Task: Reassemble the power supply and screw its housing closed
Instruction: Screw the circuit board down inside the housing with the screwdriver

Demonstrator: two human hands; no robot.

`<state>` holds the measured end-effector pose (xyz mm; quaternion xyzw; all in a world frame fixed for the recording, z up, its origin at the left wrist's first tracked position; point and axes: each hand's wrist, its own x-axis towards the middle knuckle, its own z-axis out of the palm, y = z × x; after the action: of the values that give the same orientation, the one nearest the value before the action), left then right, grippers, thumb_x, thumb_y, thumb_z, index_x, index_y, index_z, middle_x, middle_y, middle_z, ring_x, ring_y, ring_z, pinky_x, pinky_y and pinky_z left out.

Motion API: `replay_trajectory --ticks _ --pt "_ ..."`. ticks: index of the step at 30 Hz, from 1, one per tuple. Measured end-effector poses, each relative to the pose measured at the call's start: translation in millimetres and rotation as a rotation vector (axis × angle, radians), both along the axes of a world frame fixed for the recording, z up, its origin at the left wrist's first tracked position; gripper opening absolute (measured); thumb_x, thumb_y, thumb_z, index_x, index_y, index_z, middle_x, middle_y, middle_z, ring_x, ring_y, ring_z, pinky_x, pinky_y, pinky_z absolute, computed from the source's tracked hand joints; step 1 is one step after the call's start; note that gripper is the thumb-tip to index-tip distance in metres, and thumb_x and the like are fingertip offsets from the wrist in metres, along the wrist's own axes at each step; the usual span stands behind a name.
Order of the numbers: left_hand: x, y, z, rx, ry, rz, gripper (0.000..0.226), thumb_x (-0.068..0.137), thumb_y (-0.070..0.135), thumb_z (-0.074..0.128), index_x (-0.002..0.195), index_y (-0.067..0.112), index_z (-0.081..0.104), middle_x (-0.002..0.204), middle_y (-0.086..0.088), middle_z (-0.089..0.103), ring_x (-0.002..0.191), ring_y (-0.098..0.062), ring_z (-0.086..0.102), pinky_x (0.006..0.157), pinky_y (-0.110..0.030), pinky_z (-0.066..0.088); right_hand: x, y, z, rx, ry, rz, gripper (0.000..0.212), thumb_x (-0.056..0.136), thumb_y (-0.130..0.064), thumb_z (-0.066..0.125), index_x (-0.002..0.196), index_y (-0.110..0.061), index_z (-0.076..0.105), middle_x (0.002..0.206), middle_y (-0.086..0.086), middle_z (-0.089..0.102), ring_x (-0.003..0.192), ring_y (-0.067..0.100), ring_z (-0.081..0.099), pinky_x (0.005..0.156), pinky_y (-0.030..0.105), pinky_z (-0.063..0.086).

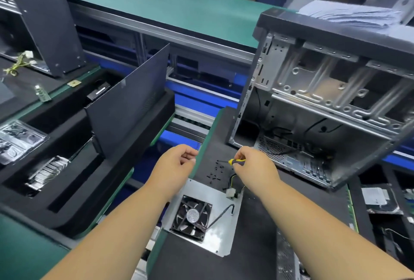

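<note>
The power supply housing (224,203), a silver metal box with a black fan (192,214) on top, lies on the black mat in front of me. A white connector (230,192) on yellow and black wires sticks out at its far right corner. Several small black screws (215,171) lie scattered on the mat just beyond it. My right hand (253,165) grips a yellow-and-black screwdriver (235,161), its tip pointing left over the screws. My left hand (177,163) hovers left of the screws with its fingers curled; whether it pinches a screw is hidden.
An open computer case (324,105) stands at the right behind the screws. A black side panel (130,111) leans upright at the left in a black foam tray. A green conveyor (161,4) runs across the back. Parts lie in trays at far right.
</note>
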<state>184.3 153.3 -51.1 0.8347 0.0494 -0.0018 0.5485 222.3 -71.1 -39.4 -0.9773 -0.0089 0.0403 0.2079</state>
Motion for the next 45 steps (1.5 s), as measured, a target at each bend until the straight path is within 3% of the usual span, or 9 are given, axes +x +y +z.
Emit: replay_trajectory --ticks 4,9,16,20,23,27,34,45 --pt "-2.3 5.4 -1.3 -0.014 0.020 0.009 0.025 0.090 0.012 0.059 0.092 0.036 0.068 0.091 0.015 0.065 0.081 0.007 0.057 0.067 -0.005 0.043 2.0 3.5 -2.4 -0.031 0.022 -0.007 0.006 0.087 -0.031 0.063 0.085 -0.031 0.057 0.075 -0.013 0.059 0.068 0.005 0.053 0.055 0.028 0.044" --pt "-0.9 4.9 -2.2 -0.054 0.067 0.007 0.023 0.092 0.016 0.059 0.095 0.037 0.068 0.094 0.014 0.065 0.081 0.009 0.057 0.068 -0.009 0.042 -3.6 1.5 10.1 0.057 0.012 -0.053 0.005 0.086 -0.030 0.062 0.083 -0.031 0.058 0.080 -0.012 0.065 0.071 0.012 0.060 0.062 0.035 0.053" --pt "8.5 -12.4 7.1 -0.191 0.121 0.025 0.019 0.094 0.026 0.055 0.095 0.041 0.066 0.097 0.009 0.068 0.089 -0.006 0.066 0.082 -0.029 0.054 -25.7 -18.0 52.9 0.346 -0.071 -0.100 0.008 0.081 -0.028 0.067 0.080 -0.035 0.063 0.080 -0.022 0.066 0.063 0.006 0.062 0.058 0.032 0.052" --pt "16.8 -39.6 17.6 -0.366 0.185 0.015 0.015 0.099 0.019 0.052 0.101 0.025 0.066 0.097 -0.004 0.071 0.080 -0.008 0.067 0.073 -0.023 0.052 -41.6 -31.2 77.3 0.423 -0.136 -0.065 0.007 0.080 -0.028 0.070 0.080 -0.034 0.066 0.085 -0.021 0.066 0.076 0.002 0.060 0.062 0.027 0.051" --pt "17.1 -58.0 28.4 -0.555 0.303 0.051 0.015 0.100 0.019 0.052 0.103 0.015 0.067 0.093 -0.007 0.069 0.077 -0.012 0.066 0.068 -0.022 0.052 -55.2 -37.7 88.4 0.476 -0.145 -0.042 0.010 0.081 -0.026 0.070 0.080 -0.035 0.065 0.086 -0.022 0.066 0.071 0.006 0.060 0.050 0.020 0.049" --pt "9.7 -68.8 37.7 -0.752 0.375 0.046 0.010 0.097 0.014 0.059 0.100 0.009 0.067 0.082 -0.005 0.068 0.069 -0.012 0.063 0.066 -0.024 0.052 -69.9 -43.4 94.7 0.502 -0.165 -0.044 0.013 0.081 -0.023 0.069 0.079 -0.035 0.065 0.085 -0.024 0.065 0.072 0.003 0.060 0.051 0.013 0.047" --pt "-0.1 -71.6 40.3 -0.806 0.406 -0.045 0.005 0.097 0.010 0.059 0.096 0.009 0.063 0.072 0.002 0.066 0.064 -0.007 0.059 0.063 -0.020 0.051 -88.2 -50.5 98.7 0.519 -0.152 -0.065 0.011 0.081 -0.023 0.069 0.081 -0.033 0.066 0.086 -0.023 0.065 0.071 0.002 0.060 0.052 0.010 0.043" --pt "-10.8 -69.4 44.7 -0.891 0.394 -0.076 0.009 0.097 0.007 0.055 0.096 0.008 0.064 0.073 0.001 0.067 0.064 -0.007 0.062 0.059 -0.018 0.054 -102.7 -49.3 106.5 0.533 -0.176 -0.051 0.012 0.079 -0.021 0.071 0.076 -0.032 0.066 0.080 -0.023 0.065 0.073 -0.005 0.057 0.055 0.006 0.041"
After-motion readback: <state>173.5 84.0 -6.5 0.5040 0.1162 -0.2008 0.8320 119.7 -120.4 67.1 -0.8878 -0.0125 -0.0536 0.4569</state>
